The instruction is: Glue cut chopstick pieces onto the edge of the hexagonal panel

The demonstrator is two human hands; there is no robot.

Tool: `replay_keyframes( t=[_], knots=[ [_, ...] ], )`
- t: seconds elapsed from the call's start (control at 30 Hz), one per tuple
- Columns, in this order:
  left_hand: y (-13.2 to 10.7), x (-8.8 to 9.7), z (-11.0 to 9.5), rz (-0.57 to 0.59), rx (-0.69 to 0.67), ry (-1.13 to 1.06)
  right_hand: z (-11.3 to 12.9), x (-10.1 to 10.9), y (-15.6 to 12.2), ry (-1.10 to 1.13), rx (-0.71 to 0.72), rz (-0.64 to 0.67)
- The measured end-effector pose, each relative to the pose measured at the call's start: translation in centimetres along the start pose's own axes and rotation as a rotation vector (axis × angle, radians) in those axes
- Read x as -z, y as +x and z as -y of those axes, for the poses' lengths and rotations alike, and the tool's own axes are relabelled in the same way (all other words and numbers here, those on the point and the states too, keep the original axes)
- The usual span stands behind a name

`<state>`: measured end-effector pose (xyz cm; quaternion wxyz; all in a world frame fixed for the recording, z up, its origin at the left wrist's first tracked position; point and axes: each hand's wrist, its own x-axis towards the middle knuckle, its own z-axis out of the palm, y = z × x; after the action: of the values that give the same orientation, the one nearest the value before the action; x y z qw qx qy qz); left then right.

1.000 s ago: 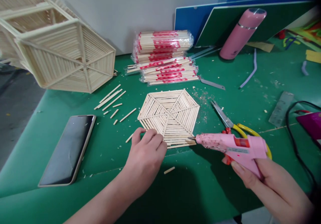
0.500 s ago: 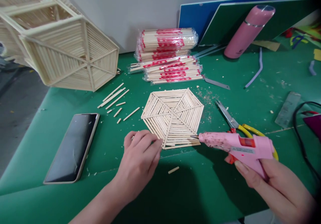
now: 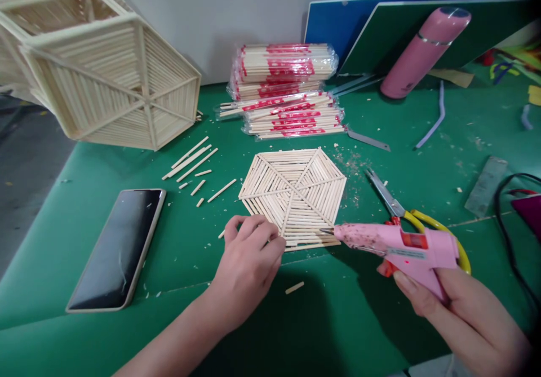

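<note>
A six-sided panel of thin wooden sticks (image 3: 296, 191) lies flat on the green table, divided by spokes meeting at its centre. At its lower left corner is my left hand (image 3: 253, 253), fingers curled downward and fingertips hidden; whether they hold anything does not show. One stick end (image 3: 221, 234) pokes out just left of those fingers. My right hand (image 3: 456, 309) grips a pink hot glue gun (image 3: 397, 244) by its handle, a finger near the red trigger. Its metal nozzle points left, over the panel's lower right part. A short stick piece (image 3: 295, 288) lies below the panel.
A large stick-built structure (image 3: 114, 95) stands at the back left. Loose sticks (image 3: 190, 160) and a phone (image 3: 118, 247) lie left. Behind are wrapped stick bundles (image 3: 287, 89) and a pink bottle (image 3: 426, 53). Yellow-handled scissors (image 3: 386, 196) lie partly behind the gun; a black cable (image 3: 502, 242) is right.
My left hand has shifted slightly right, over the panel's lower left corner, uncovering a stick end on its left. The glue gun stays almost in place over the panel's lower right part.
</note>
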<state>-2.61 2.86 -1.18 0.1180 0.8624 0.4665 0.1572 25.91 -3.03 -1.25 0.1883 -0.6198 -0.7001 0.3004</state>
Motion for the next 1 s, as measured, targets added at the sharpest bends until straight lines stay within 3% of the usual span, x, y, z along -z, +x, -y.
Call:
replay_keyframes(
  t=[0.2, 0.37, 0.53, 0.7, 1.0],
  knots=[
    [0.1, 0.1, -0.1, -0.009, -0.043, 0.078, 0.4, -0.1, 0.6, 0.009, 0.03, 0.013],
    [0.1, 0.9, -0.2, 0.076, -0.061, 0.152, 0.6, -0.1, 0.5, 0.007, 0.002, -0.025],
    [-0.1, 1.7, -0.2, 0.019, -0.028, 0.11, 0.4, -0.1, 0.3, 0.01, 0.016, -0.011],
    [-0.5, 0.7, -0.3, 0.026, -0.101, 0.066, 0.7, -0.1, 0.3, 0.018, 0.045, -0.001],
    [-0.9, -0.1, -0.3, 0.008, -0.085, 0.062, 1.7, 0.2, 0.5, -0.014, 0.076, -0.018]
  ],
)
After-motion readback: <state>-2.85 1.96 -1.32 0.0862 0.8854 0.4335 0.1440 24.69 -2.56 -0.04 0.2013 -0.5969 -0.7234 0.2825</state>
